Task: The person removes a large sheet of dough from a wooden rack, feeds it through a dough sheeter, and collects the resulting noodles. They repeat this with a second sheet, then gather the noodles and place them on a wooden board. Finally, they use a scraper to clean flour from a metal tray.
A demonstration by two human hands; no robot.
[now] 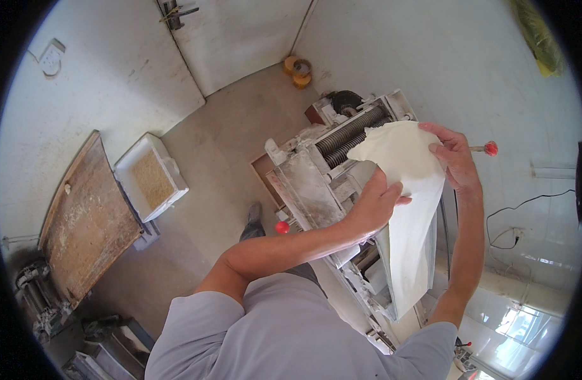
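Note:
A long pale dough sheet (pixel 410 209) hangs between my hands, draped lengthwise over a floury noodle machine (pixel 307 193). Its ragged far end lies close to the machine's grooved metal rollers (pixel 351 139). My left hand (pixel 374 206) grips the sheet's left edge, thumb and fingers around it. At the far right corner, my right hand (pixel 454 152) pinches the edge between thumb and fingers. The lower part of the sheet runs down toward me along a sloping metal chute (pixel 432 253). Some fingertips are hidden behind the dough.
A red-knobbed lever (pixel 490 148) sticks out right of the machine, and a red ball knob (pixel 282 227) sits at its left. On the left stand a white tub (pixel 172 190) of pale grainy material and a worn wooden board (pixel 91 221). Tape rolls (pixel 298 71) lie by the far wall.

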